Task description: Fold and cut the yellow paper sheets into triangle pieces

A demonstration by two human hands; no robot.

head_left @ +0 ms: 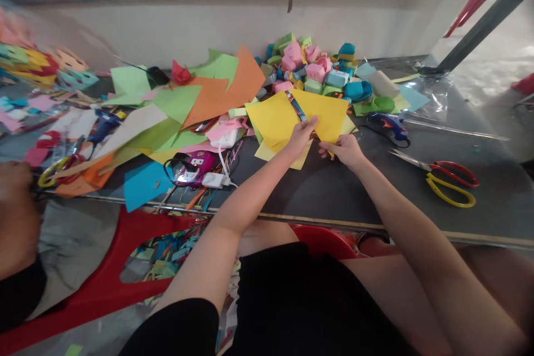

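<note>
A yellow sheet of paper (pixel 325 113) is held up between my two hands over the dark tabletop. My left hand (pixel 302 136) is closed on its lower left edge. At its bottom corner, my right hand (pixel 346 150) pinches the same sheet. Another yellow sheet (pixel 271 118) lies beneath and to the left, with paler yellow paper (pixel 301 160) under it. A narrow patterned strip (pixel 295 104) shows between the yellow sheets; what it is I cannot make out. Scissors with red and yellow handles (pixel 442 175) lie half open to the right of my right hand.
Folded paper pieces (pixel 316 71) are heaped against the wall. A blue glue gun (pixel 390 127) lies behind the scissors. Coloured sheets (pixel 225 92), a purple power strip (pixel 196 167) and another pair of scissors (pixel 62 171) cover the left side. Another person's arm (pixel 16 217) rests at far left.
</note>
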